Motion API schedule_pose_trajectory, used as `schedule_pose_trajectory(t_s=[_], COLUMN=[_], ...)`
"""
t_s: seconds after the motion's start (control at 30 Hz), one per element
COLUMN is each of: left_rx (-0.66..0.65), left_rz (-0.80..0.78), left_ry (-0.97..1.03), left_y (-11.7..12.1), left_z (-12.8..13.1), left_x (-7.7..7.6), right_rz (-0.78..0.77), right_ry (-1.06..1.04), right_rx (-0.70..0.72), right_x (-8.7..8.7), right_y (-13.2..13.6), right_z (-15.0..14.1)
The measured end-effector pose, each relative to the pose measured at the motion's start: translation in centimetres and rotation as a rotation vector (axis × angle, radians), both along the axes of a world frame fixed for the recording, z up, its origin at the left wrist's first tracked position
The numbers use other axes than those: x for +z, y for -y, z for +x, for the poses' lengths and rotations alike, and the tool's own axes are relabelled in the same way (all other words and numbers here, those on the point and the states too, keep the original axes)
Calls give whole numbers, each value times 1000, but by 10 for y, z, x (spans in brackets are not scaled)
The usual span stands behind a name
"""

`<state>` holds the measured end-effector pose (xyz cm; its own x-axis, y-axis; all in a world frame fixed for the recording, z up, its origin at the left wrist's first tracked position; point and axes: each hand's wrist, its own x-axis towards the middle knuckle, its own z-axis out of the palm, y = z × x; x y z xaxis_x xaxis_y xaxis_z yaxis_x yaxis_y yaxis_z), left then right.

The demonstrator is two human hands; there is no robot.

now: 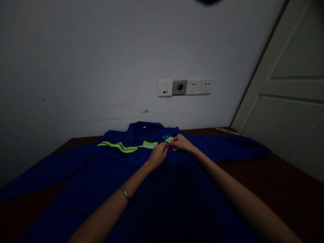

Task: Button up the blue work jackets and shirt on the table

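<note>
A dark blue work jacket (121, 175) with yellow-green reflective stripes lies spread flat on a dark wooden table (286, 182), collar toward the wall and sleeves stretched out to both sides. My left hand (158, 154) and my right hand (180, 142) meet on the jacket's chest, just below the stripe on the right side. Both hands have their fingers pinched together on the fabric there. What exactly is between the fingertips is too small to make out. A bracelet sits on my left wrist.
A white wall rises behind the table with a row of sockets and switches (186, 87). A white panelled door (291, 91) stands at the right. A thin light strip (229, 131) lies at the table's far right corner.
</note>
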<state>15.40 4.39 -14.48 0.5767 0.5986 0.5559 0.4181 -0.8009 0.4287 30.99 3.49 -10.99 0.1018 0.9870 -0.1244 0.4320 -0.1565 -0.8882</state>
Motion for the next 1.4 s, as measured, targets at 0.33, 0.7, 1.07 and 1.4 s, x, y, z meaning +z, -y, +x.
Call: schedule_pose_trajectory(t_s=[0.33, 0.7, 1.07, 1.4], left_rx=[-16, 15, 138, 113], left_rz=[-5, 72, 206, 194], left_ry=[-30, -216, -450, -317], left_y=[-6, -3, 9, 0], left_z=[0, -1, 5, 4], left_x=[-6, -2, 10, -5], right_rz=[-33, -51, -29, -36], right_ry=[-20, 27, 55, 74], right_rx=[10, 15, 26, 29], right_x=[-2, -2, -1, 2], right_y=[-1, 1, 0, 3], right_z=[1, -2, -3, -4])
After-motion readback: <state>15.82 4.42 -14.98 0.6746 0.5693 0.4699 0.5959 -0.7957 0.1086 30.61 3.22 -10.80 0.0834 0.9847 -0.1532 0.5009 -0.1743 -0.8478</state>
